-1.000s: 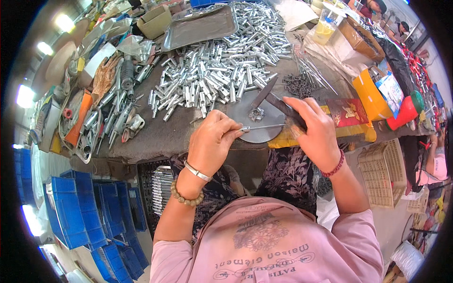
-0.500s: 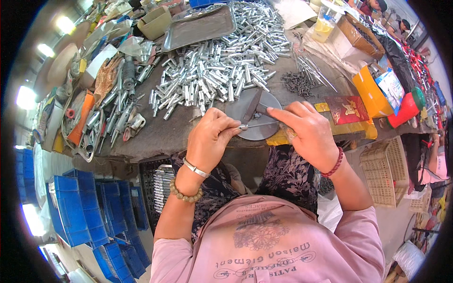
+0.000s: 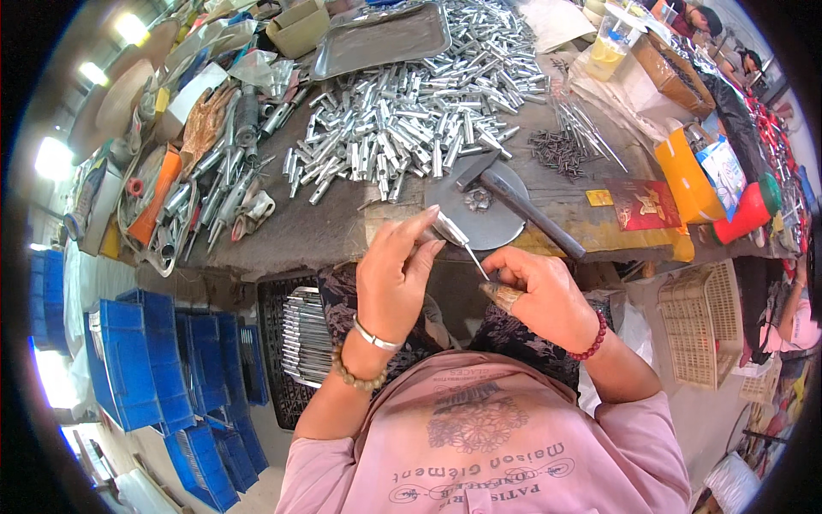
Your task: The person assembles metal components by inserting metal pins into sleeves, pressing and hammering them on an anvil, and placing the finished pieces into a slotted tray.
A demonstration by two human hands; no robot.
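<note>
My right hand (image 3: 541, 291), closed in a pinch, holds a thin metal rod with a silver tube (image 3: 451, 229) on its far end. A tape-like wrapping shows on one of its fingers. My left hand (image 3: 396, 265) has its thumb and forefinger apart, the forefinger tip close beside the tube; whether they touch is unclear. Just beyond the hands lies a hammer (image 3: 533, 214), its head on a round grey metal plate (image 3: 499, 236) and its handle slanting toward me. Small metal bits (image 3: 478, 200) lie on the plate beside the hammer.
A big heap of silver tubes (image 3: 402, 120) covers the far bench, with a metal tray (image 3: 381, 41) on top. Right of it are dark pins (image 3: 556, 152) and thin rods (image 3: 591, 128). Below the bench edge, a black crate (image 3: 272, 343) holds assembled rods. Blue bins (image 3: 137, 368) stand left.
The hammer has left my right hand and lies across the plate. My right hand has moved nearer me and grips the rod. The left fingers have spread from their pinch on the tube.
</note>
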